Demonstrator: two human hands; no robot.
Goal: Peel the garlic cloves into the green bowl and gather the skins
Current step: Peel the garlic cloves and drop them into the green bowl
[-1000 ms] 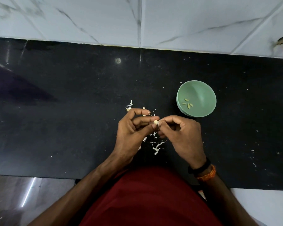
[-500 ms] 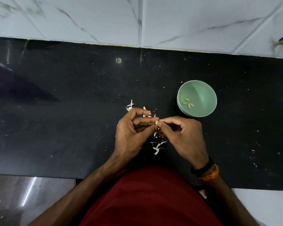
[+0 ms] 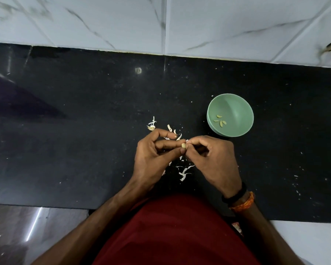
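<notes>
1. The left hand [image 3: 153,155] has its grip narrow, thumb and middle finger pinching a small pale garlic clove [image 3: 183,145] at their tips, just above the desk.
2. The right hand [image 3: 216,161] meets it from the other side, its grip tight as well, thumb and forefinger nipping at the top of the same clove, where a sliver of white skin shows.
3. Under and between the hands, loose garlic skins [image 3: 183,174] lie scattered on the black desk [image 3: 84,131]; more lie just beyond the left fingers, by a tufted root end [image 3: 151,127].
4. The green bowl [image 3: 235,104] stands near the right hand, beyond it and to its right, not touching it, with a few peeled cloves [image 3: 220,121] inside.
5. The right wrist carries a black band [image 3: 234,195] and an orange thread band [image 3: 244,203].
6. White marbled wall tile [image 3: 122,22] runs behind the desk.
</notes>
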